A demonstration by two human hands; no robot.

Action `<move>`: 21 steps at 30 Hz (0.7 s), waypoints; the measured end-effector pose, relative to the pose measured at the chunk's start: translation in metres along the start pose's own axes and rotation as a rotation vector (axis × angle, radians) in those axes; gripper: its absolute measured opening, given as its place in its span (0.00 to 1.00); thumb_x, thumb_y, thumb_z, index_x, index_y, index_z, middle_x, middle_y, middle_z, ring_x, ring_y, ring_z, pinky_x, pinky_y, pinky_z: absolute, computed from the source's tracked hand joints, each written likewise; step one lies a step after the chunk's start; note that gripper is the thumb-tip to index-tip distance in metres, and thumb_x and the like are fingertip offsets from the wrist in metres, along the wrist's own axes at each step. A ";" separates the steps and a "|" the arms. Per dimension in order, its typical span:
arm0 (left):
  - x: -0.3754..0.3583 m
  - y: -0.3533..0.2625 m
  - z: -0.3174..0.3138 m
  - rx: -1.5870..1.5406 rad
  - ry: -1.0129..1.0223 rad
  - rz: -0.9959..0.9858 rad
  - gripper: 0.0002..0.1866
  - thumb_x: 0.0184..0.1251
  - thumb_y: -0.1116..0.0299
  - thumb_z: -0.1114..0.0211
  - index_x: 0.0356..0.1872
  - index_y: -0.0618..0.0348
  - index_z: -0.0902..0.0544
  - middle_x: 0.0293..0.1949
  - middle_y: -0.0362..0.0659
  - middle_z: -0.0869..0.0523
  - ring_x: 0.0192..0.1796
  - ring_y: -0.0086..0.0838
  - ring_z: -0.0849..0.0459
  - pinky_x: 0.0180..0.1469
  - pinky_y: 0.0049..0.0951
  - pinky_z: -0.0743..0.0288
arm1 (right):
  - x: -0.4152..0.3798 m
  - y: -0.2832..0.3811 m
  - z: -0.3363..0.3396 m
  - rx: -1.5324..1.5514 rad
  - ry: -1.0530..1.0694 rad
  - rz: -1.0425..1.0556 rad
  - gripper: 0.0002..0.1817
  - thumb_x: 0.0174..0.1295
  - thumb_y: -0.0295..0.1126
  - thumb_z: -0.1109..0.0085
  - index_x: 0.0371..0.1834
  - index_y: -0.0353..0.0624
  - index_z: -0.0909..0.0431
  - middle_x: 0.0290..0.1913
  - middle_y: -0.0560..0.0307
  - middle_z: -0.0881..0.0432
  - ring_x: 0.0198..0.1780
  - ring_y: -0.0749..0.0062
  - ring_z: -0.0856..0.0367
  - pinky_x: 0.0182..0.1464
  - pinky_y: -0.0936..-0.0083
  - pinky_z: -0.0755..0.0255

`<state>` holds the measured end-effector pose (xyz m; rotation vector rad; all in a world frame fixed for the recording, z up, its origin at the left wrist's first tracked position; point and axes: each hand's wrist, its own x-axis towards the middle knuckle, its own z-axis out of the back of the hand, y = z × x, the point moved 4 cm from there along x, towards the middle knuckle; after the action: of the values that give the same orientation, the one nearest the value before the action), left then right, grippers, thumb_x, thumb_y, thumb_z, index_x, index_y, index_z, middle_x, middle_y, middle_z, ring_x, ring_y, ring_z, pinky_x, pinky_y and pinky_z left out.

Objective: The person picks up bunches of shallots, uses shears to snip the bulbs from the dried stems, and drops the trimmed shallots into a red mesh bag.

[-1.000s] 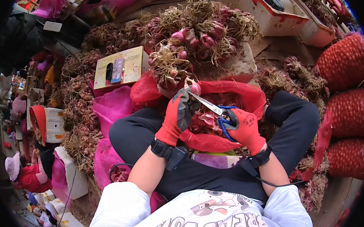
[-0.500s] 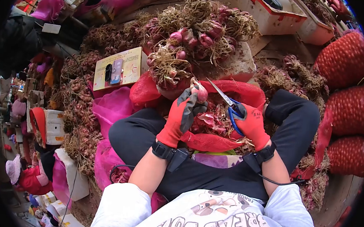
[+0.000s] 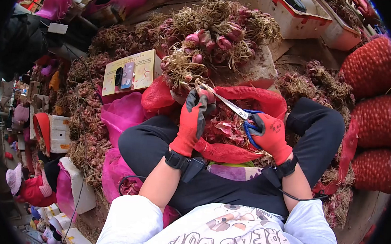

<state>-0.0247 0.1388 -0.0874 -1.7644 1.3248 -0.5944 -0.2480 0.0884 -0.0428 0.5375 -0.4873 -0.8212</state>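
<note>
My left hand, in a red glove with grey fingers, is closed on a shallot, mostly covered by the fingers. In a matching glove, my right hand grips the blue handles of a pair of scissors. The blades point up and left and reach the top of the shallot, near dry stalks. Below both hands lies a red mesh bag with shallots and loose skins inside its opening. A heap of shallots with dried stalks rises just beyond my left hand.
A yellow box with a phone on it stands at left. Full red mesh sacks are stacked at right. White foam boxes stand at the back. Pink mesh lies by my left knee. A person in red is farther left.
The scissors have moved left, from beside the shallot to its top. My left hand has turned, and its fingers cover more of the shallot.
</note>
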 end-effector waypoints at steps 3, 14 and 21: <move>-0.001 0.000 -0.002 -0.015 -0.020 -0.049 0.07 0.74 0.68 0.44 0.49 0.54 0.25 0.42 0.35 0.21 0.45 0.21 0.21 0.54 0.31 0.24 | -0.001 0.003 -0.003 0.084 0.006 0.023 0.13 0.53 0.40 0.34 0.36 0.44 0.20 0.32 0.51 0.18 0.34 0.52 0.18 0.34 0.64 0.26; 0.000 0.005 -0.003 -0.006 -0.035 -0.027 0.06 0.74 0.69 0.45 0.47 0.54 0.25 0.43 0.36 0.21 0.47 0.22 0.22 0.55 0.32 0.24 | -0.004 0.009 -0.017 0.335 0.081 -0.148 0.13 0.56 0.35 0.33 0.37 0.36 0.19 0.27 0.45 0.19 0.27 0.58 0.20 0.34 0.69 0.28; 0.000 0.013 -0.007 -0.095 0.099 0.051 0.13 0.74 0.65 0.44 0.55 0.55 0.26 0.48 0.38 0.21 0.49 0.24 0.21 0.56 0.31 0.25 | -0.004 0.003 -0.020 0.404 0.109 -0.209 0.14 0.57 0.36 0.35 0.37 0.35 0.19 0.27 0.44 0.19 0.26 0.61 0.21 0.34 0.69 0.28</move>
<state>-0.0370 0.1354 -0.0949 -1.7914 1.4836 -0.6056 -0.2367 0.0983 -0.0564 1.0146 -0.5038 -0.8913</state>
